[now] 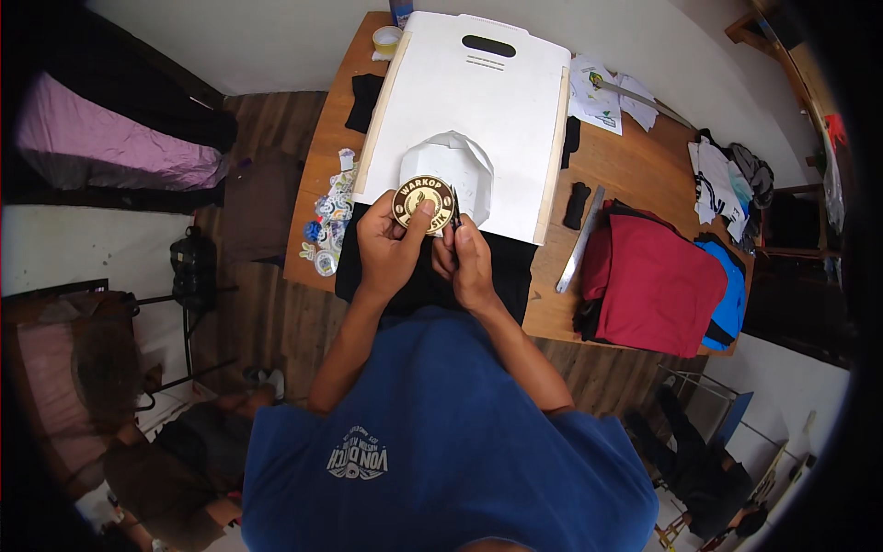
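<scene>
Between the thumb and fingers of my left hand (384,241) is a round brown and cream embroidered patch (414,189), its printed-looking face turned up. Close against the patch's right edge, my right hand (469,267) grips small dark scissors (454,204); their handles are mostly hidden by the fingers. Both hands are over the near edge of a large white board (460,101) with a slot at its far end. Just beyond the patch, a white many-sided paper tray (474,170) lies on the board, with tiny scraps in it. Black cloth (501,276) lies under my wrists.
Loose colourful patches (326,235) lie along the wooden table's left edge. To the right are a metal ruler (581,239), a stack of dark red fabric (658,281) and blue fabric (722,276). Other people (184,451) sit low behind me on both sides.
</scene>
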A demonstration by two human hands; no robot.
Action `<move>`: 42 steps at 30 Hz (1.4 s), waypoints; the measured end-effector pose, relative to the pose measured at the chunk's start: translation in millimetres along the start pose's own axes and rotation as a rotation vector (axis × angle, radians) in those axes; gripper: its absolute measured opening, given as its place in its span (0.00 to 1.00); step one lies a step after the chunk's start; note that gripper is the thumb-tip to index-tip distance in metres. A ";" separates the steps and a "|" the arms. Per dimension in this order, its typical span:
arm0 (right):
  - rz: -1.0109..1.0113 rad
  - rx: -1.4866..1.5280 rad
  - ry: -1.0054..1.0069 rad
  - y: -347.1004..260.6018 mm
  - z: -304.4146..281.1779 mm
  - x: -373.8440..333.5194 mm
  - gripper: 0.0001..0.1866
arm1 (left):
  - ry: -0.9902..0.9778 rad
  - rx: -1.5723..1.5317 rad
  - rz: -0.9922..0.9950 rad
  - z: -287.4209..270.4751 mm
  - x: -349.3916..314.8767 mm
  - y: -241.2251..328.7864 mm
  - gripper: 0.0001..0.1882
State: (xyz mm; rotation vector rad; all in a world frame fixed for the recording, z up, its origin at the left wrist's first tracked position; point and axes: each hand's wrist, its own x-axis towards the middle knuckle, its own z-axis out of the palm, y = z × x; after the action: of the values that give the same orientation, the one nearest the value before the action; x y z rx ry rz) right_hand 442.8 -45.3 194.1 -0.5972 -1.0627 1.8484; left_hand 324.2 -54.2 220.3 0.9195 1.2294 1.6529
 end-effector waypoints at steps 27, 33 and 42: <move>0.011 0.005 -0.016 -1.0 -3.4 1.1 0.21 | -0.047 -0.077 -0.044 0.3 5.6 4.6 0.07; 0.015 0.035 -0.015 -1.7 -1.8 -0.2 0.21 | -0.030 -0.070 0.002 2.7 4.9 3.4 0.07; 0.028 0.054 -0.010 -0.5 -1.8 -0.2 0.21 | -0.032 -0.059 0.003 2.8 4.0 3.8 0.06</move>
State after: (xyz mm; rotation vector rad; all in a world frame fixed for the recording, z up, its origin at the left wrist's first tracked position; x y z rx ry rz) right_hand 444.5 -44.6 193.5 -0.5745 -1.0122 1.9005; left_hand 324.5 -50.1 224.9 0.9079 1.1522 1.6622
